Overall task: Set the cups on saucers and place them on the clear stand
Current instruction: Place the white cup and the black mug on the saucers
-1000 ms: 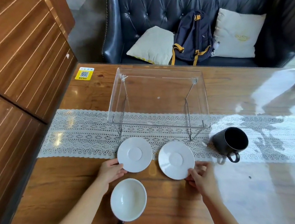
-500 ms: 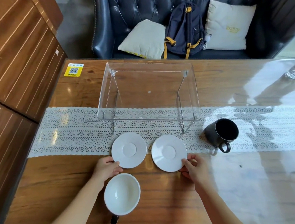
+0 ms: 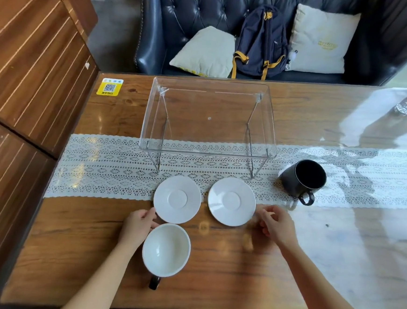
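Two white saucers lie side by side at the near edge of the lace runner: the left saucer (image 3: 177, 198) and the right saucer (image 3: 231, 201). A white-lined cup (image 3: 166, 249) with a dark handle stands just in front of the left saucer. A black cup (image 3: 303, 178) stands on the runner to the right. The clear stand (image 3: 210, 117) rises behind the saucers with nothing on its top. My left hand (image 3: 138, 224) touches the left saucer's near rim. My right hand (image 3: 276, 224) hovers just right of the right saucer, fingers loosely curled and blurred, holding nothing.
The wooden table (image 3: 213, 265) carries a white lace runner (image 3: 104, 166) and a yellow QR sticker (image 3: 109, 87). Behind it a dark leather sofa (image 3: 196, 10) holds two cushions and a navy backpack (image 3: 261, 43). A wood-panelled wall (image 3: 22, 67) borders the left.
My right hand has come off the right saucer's rim and drifted a little to the right. The left hand stays at the left saucer. The camera view has shifted slightly.
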Demonstrator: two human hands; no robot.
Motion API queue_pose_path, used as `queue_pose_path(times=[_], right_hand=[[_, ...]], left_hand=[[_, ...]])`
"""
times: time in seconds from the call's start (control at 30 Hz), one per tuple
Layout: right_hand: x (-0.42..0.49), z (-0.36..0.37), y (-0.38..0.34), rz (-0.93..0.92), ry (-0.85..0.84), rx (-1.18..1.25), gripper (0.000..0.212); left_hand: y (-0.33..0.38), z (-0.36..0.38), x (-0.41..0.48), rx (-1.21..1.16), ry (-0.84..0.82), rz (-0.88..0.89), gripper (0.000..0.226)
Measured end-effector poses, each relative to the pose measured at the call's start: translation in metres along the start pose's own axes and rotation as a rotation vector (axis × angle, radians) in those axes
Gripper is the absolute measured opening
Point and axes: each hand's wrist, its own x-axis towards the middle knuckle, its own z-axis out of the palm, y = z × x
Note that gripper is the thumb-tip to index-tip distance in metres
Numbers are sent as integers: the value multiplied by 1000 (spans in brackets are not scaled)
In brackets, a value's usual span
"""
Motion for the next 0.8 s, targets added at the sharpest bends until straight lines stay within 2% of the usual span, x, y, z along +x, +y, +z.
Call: queue_pose_path(times=[0.13,0.27,0.33,0.47,0.6,0.7,0.8], right_hand=[[-4,-37,11,34,112,159,11],[0,-71,12,96,176,367,18],[3,-80,6,98,146,404,21],[5,-81,-10,97,20,380,13],[4,-78,-14,155,-46,374,26],[0,-69,-11,244,-120,378,36],[-16,-59,-2,237,-123,355,36]], left_hand=[[-24,-11,-24,-24,-2,-17,23],[-48,-13,-67,-212,-117,-214,23],[-55,-11,-85,-217,-160,-255,28],[-55,-5,-116,-268,-298,-251,33],[-42,-2,-129,-237,-446,-217,35],[-37,-1,-132,-208,-419,-164,29],[-35,-2,-131,-212,-333,-90,35]])
